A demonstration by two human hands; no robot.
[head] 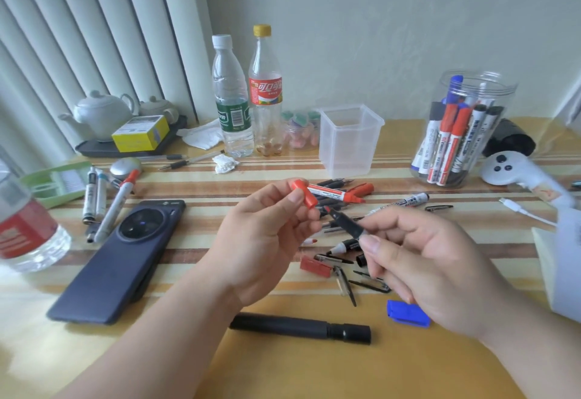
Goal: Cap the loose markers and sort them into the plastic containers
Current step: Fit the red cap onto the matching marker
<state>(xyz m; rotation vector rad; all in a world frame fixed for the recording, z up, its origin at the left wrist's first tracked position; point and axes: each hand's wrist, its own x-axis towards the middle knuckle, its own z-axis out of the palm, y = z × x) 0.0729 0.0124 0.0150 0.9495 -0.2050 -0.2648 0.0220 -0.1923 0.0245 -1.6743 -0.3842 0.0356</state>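
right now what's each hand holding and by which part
The left hand pinches a red cap by its side, near the closed end. The right hand holds an uncapped marker by the barrel, its tip pointing at the cap.

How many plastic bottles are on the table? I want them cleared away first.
3: a green-label bottle and a red-label bottle upright side by side at the back, and a red-label one at the left edge, partly cut off.

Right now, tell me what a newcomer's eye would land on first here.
At centre, the left hand pinches a red cap facing the dark marker held by the right hand, above a scatter of loose pens. At the right rear, a round clear jar holds capped markers beside an empty square tub.
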